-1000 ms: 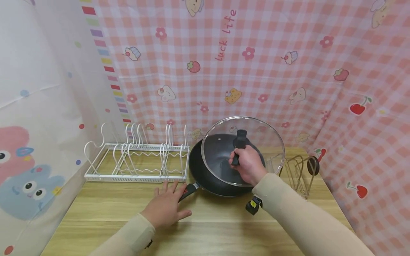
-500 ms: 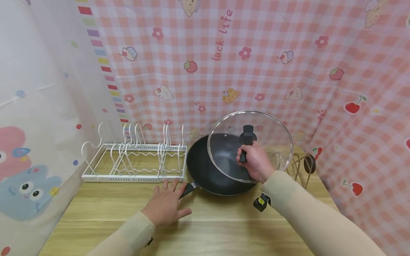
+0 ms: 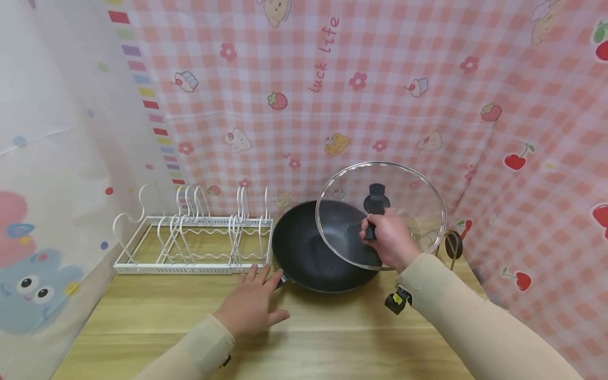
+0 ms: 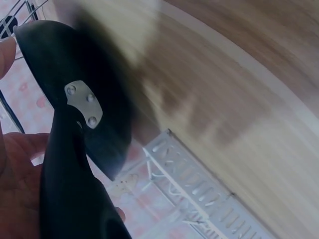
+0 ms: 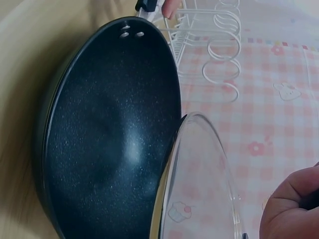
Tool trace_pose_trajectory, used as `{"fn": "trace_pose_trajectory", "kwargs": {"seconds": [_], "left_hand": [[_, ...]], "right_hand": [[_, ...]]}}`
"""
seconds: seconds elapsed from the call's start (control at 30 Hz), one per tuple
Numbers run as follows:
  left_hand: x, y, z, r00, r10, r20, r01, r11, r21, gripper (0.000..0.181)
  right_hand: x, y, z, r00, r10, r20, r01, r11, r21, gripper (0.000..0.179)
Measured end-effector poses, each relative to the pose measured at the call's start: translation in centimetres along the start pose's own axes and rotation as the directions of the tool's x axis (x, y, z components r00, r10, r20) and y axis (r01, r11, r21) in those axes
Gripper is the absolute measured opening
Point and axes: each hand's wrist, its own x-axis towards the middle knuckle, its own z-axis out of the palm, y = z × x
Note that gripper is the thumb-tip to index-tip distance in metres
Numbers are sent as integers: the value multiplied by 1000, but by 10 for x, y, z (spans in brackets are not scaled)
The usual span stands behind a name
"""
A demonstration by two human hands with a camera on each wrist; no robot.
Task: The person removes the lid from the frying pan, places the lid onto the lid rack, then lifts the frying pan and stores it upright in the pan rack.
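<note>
A black wok [image 3: 309, 256] sits on the wooden table, its inside exposed on the left. My right hand [image 3: 391, 240] grips the black knob [image 3: 377, 198] of a round glass lid [image 3: 418, 198]. The lid is raised and tilted, overlapping the wok's right part in the head view. In the right wrist view, the lid's edge [image 5: 199, 117] shows close beside the wok's rim. My left hand [image 3: 247, 309], fingers spread and fairly straight, lies over the wok's handle [image 4: 72, 184], covering most of it in the head view.
Left of the wok stands a white wire rack [image 3: 190, 268] with upright loops. A metal wire stand with a dark round disc [image 3: 454, 244] is at the right, partly behind the lid and right arm. A pink checked cloth [image 3: 294, 126] hangs behind the table.
My right hand has carried the lid to the right and slightly up, exposing more of the wok. My left hand has shifted slightly right, covering more of the handle. The head view has turned slightly right.
</note>
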Motion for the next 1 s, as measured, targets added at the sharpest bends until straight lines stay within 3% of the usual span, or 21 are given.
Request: {"fn": "trace_pose_trajectory", "kwargs": {"seconds": [0.27, 0.67, 1.0], "left_hand": [[7, 14, 0, 999, 38, -10, -38, 999, 8, 95], [26, 38, 3, 996, 85, 1, -85, 996, 25, 95], [35, 61, 5, 992, 119, 33, -118, 993, -29, 93]], "right_hand": [[-3, -1, -14, 1000, -30, -10, 30, 1000, -11, 34], [-7, -11, -32, 997, -75, -1, 75, 996, -40, 48], [-10, -17, -48, 998, -64, -2, 64, 997, -52, 52]]}}
